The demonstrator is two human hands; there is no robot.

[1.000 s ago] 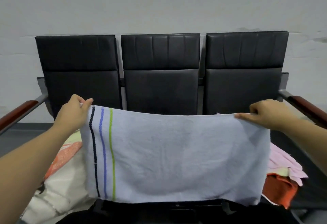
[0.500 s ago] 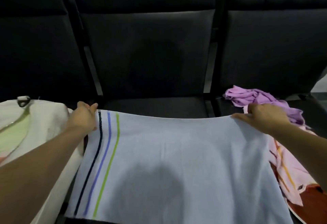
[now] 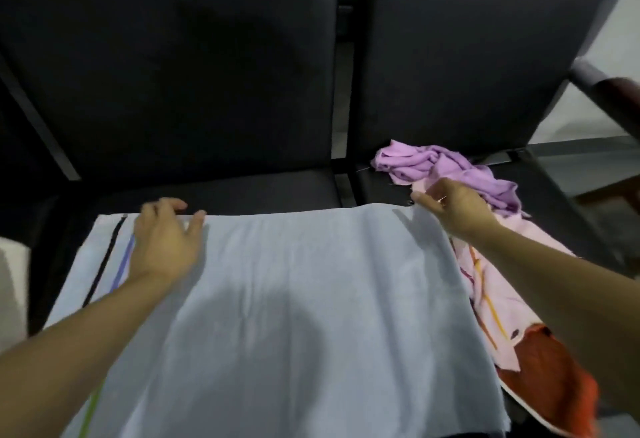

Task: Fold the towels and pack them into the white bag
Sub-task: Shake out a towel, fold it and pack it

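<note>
**Towel's laid out flat, time to make the first fold**

The pale blue rectangular cotton towel with dark, blue and green stripes at one end (image 3: 294,316) is spread across the black padded seat (image 3: 242,191); left hand (image 3: 166,240) lies flat on its far edge, fingers spread and relaxed; right hand (image 3: 457,205) pinches the far right corner. I'd smooth the creases first, then bring corner to corner so the edges line up; sloppy edges mean a lumpy bundle. Beside it on the right: a crumpled purple cloth (image 3: 446,164) and a pink cloth with orange patches (image 3: 485,281), its edge tucked under the towel; keep those from getting folded in. A white thing at the left edge (image 3: 10,292) may be the bag; can't tell.
</note>
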